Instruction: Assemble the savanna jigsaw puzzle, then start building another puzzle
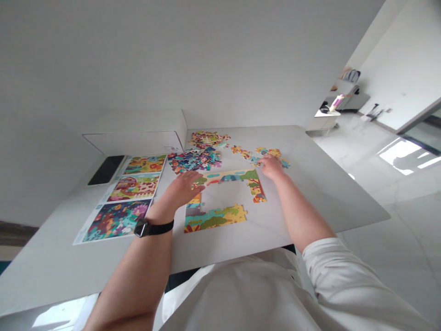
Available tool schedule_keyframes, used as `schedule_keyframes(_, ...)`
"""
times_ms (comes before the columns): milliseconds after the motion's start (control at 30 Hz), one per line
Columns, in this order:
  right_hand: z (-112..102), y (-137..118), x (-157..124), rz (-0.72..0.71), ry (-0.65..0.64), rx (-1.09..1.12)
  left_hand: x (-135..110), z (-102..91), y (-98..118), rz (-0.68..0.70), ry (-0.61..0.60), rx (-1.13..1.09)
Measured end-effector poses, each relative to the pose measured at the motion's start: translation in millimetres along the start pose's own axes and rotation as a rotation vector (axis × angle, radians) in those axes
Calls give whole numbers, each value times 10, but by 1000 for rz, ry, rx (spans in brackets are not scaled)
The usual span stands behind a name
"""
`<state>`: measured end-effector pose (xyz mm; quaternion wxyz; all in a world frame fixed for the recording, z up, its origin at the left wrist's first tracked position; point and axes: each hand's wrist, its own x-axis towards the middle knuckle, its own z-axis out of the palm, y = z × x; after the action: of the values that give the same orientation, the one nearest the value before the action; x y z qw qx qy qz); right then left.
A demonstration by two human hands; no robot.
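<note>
A partly joined jigsaw puzzle [227,178] lies on the white table [292,197], forming an open frame of colourful cartoon pieces. My left hand [182,189] hovers over its upper left end, fingers spread, its fingertips at the top strip and nothing visibly held. A black watch [153,227] circles that wrist. My right hand [271,166] rests on a small group of joined pieces [272,152] at the upper right, and its fingertips hide what lies beneath them. Two heaps of loose pieces [195,161] sit between my hands and the far edge.
A printed sheet [117,199] with several colourful scenes lies left of the puzzle. Beyond it are a black phone [106,170] and a large white box [138,138]. A small white side table [325,115] holding assorted items stands across the tiled floor [379,138].
</note>
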<state>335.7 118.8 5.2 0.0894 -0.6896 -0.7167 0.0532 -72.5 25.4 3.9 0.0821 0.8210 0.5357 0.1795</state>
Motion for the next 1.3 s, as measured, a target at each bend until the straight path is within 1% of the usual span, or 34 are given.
schedule_keyframes(367,-18,16,4,56,-14,-9,8,24,-29,4,-4,-4)
schedule_keyframes(633,49,-111,6,-29,-27,-42,12,41,-20,4,-6,-4)
schedule_keyframes(767,52,-109,67,-92,-7,8,14,31,-20,13,-22,-11)
schedule_keyframes(833,15,-30,105,-49,36,42,15,36,-27,9,-17,-10)
schedule_keyframes(933,-65,177,144,129,97,55,20,55,-45,-5,-6,-1)
schedule_keyframes(1000,-108,323,154,256,110,54,23,72,-53,-9,-2,5)
schedule_keyframes(1067,-124,424,156,327,97,54,23,86,-56,-4,2,4)
schedule_keyframes(1100,-121,448,156,333,79,52,22,91,-55,-1,4,2)
schedule_keyframes(1167,-100,439,156,303,33,42,17,98,-52,7,6,1)
schedule_keyframes(1300,-46,290,143,215,-21,19,10,97,-53,14,4,8)
